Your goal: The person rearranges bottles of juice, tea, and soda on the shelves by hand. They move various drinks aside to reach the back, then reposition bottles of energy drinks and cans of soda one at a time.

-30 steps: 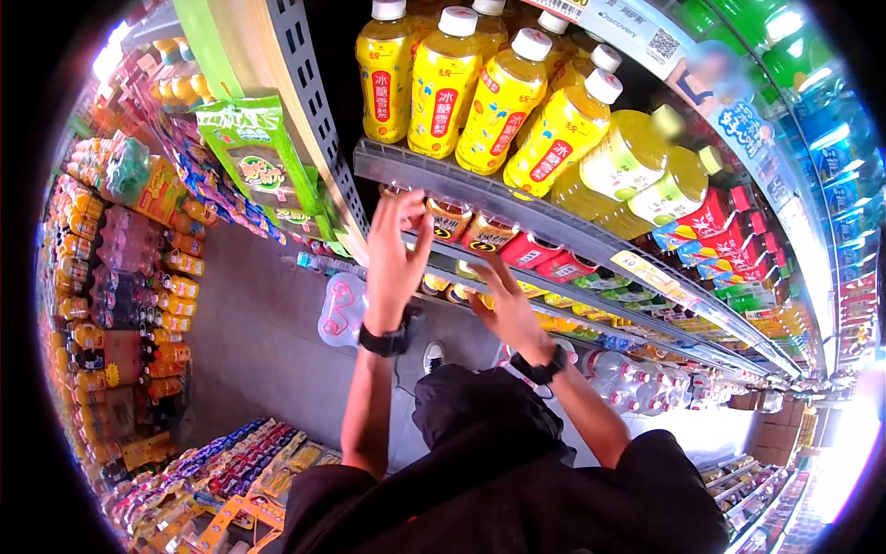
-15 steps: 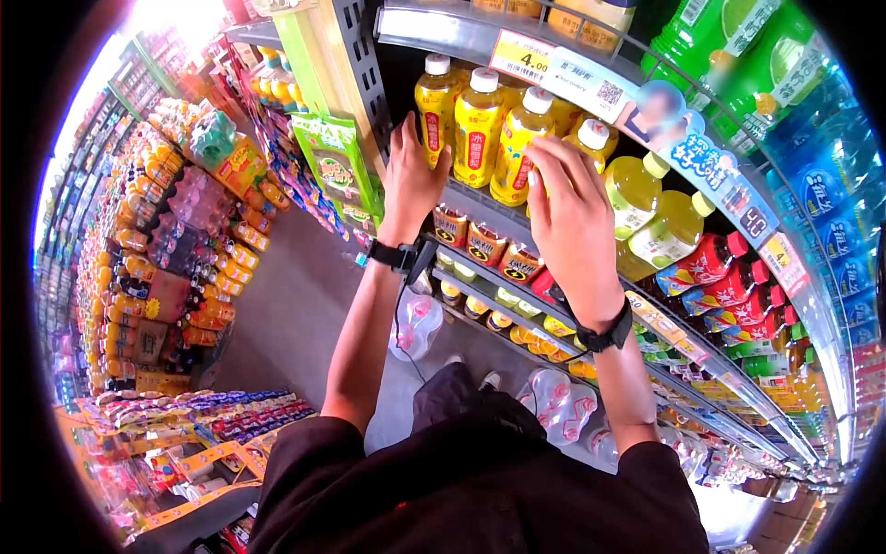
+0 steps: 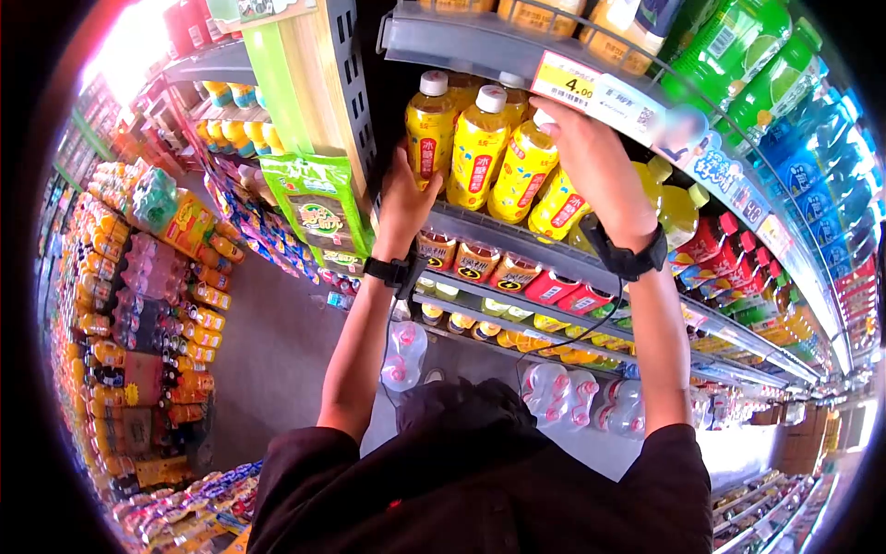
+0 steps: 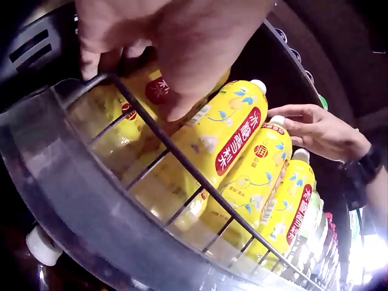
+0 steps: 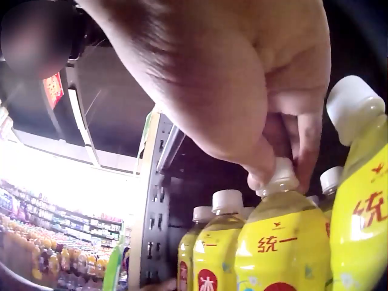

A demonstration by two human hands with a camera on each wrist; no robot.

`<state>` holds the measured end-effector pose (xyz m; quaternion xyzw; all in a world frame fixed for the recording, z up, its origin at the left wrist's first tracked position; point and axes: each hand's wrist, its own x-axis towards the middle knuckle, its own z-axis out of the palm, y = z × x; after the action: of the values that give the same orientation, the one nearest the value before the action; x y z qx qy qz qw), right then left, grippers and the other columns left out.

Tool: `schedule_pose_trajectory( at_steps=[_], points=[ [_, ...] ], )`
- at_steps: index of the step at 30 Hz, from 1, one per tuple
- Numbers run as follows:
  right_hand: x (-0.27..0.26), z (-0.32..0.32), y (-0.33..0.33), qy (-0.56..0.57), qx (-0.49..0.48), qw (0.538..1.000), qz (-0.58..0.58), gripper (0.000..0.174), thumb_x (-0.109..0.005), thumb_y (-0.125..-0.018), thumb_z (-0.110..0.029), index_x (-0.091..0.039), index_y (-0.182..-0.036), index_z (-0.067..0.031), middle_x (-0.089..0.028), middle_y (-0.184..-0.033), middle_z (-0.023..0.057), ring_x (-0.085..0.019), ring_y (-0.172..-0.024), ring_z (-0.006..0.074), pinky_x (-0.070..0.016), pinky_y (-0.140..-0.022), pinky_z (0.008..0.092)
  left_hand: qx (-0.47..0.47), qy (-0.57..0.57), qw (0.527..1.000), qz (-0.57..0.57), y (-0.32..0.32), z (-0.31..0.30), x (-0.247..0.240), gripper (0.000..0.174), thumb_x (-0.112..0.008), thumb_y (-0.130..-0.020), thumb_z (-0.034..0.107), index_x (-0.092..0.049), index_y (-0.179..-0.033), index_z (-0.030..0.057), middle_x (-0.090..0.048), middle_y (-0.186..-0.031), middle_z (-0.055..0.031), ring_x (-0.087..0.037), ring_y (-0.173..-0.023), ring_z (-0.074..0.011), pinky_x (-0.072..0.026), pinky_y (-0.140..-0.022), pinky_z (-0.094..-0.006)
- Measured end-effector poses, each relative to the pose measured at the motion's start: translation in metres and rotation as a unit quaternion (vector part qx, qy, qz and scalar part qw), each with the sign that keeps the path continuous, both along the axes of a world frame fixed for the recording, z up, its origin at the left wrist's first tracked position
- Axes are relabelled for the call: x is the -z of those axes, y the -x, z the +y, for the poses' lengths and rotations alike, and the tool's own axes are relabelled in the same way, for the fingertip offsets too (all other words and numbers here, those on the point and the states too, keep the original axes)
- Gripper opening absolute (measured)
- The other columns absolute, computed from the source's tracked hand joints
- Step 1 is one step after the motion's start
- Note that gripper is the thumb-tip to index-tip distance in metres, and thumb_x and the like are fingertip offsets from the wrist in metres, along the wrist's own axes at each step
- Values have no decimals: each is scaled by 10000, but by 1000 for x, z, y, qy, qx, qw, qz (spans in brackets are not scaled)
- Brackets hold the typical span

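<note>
On the left, the left hand curls round the leftmost yellow bottle, though hidden fingertips make the firmness hard to judge. The right hand pinches the cap of the third yellow bottle, upright in the same row behind the wire guard. That cap-only hold could slip, tipping the bottle against its close neighbours; a low pull could catch the guard.

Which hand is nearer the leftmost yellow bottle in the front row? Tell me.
Left. The left hand grips the lower part of that leftmost yellow bottle; the right hand is farther right, pinching the cap of the third bottle.
</note>
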<state>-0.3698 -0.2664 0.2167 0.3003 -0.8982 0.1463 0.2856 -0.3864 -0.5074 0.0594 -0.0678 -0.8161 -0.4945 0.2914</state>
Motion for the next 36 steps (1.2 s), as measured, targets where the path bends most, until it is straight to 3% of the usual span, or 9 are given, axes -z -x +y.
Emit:
schedule_pose_trajectory(
  at_steps=[1,9,15,19,22,27,30,34,36],
  points=[
    [-1,-1,1,7,-11,999,36,343,-597,-944,-32,-628,-1284,-52,-663,-1203,231,-619,-1128,408,-501,-971,457,-4,9,1000,-10,2,-1,2,677,-769,-851,192,-411,-1394,4,-640,-1217,-247,-631,-1117,-428,-527,-917,-456],
    [-3,-1,2,25,14,1000,-9,317,-631,-960,-117,-643,-1276,-120,-680,-1160,214,-642,-1065,413,-517,-926,420,-34,44,998,-8,5,-2,10,629,-780,-847,242,-455,-1344,35,-671,-1165,-225,-648,-1070,-425,-539,-872,-477],
    [-7,2,5,13,41,997,-62,312,-611,-1010,-193,-627,-1316,-134,-714,-1080,156,-693,-952,257,-524,-858,339,-35,45,998,-5,8,-4,12,619,-779,-849,269,-466,-1327,33,-680,-1131,-223,-658,-1031,-428,-542,-843,-479],
    [-6,4,9,17,49,994,-96,333,-617,-1011,-205,-619,-1328,-101,-717,-1086,147,-689,-960,239,-515,-861,329,-40,54,998,-19,12,-4,15,650,-792,-832,294,-467,-1330,30,-681,-1133,-230,-660,-1035,-424,-540,-855,-482],
    [-11,0,3,9,60,993,-99,337,-628,-1007,-213,-622,-1327,-108,-717,-1091,146,-688,-963,239,-515,-860,330,-54,58,997,-14,11,-2,17,660,-786,-838,292,-460,-1347,28,-680,-1142,-231,-662,-1044,-419,-539,-863,-481],
    [-16,-29,-3,-18,22,999,-23,426,-606,-997,-344,-597,-1353,-110,-677,-1228,187,-643,-1129,369,-519,-963,427,-25,46,999,-1,13,-5,15,667,-772,-852,306,-452,-1368,30,-679,-1150,-234,-663,-1048,-417,-537,-868,-481],
    [-6,-38,18,-51,-50,997,25,427,-607,-998,-324,-584,-1369,-113,-678,-1231,180,-642,-1126,370,-515,-971,430,-26,58,998,6,13,-7,17,655,-763,-860,312,-455,-1366,32,-680,-1149,-234,-665,-1042,-420,-538,-860,-485],
    [-5,-39,35,-13,-35,995,-89,395,-605,-1004,-255,-578,-1375,-124,-629,-1323,147,-602,-1204,347,-488,-1019,400,-18,72,997,-6,14,-8,17,634,-756,-868,313,-467,-1357,30,-681,-1146,-233,-667,-1032,-425,-540,-850,-486],
    [-4,-40,44,-9,-46,995,-92,372,-607,-1003,-243,-590,-1344,-97,-638,-1299,145,-606,-1190,339,-488,-1010,385,-8,69,998,-2,14,-10,18,628,-754,-874,302,-466,-1361,30,-680,-1146,-232,-663,-1032,-430,-539,-854,-481]
  ],
)
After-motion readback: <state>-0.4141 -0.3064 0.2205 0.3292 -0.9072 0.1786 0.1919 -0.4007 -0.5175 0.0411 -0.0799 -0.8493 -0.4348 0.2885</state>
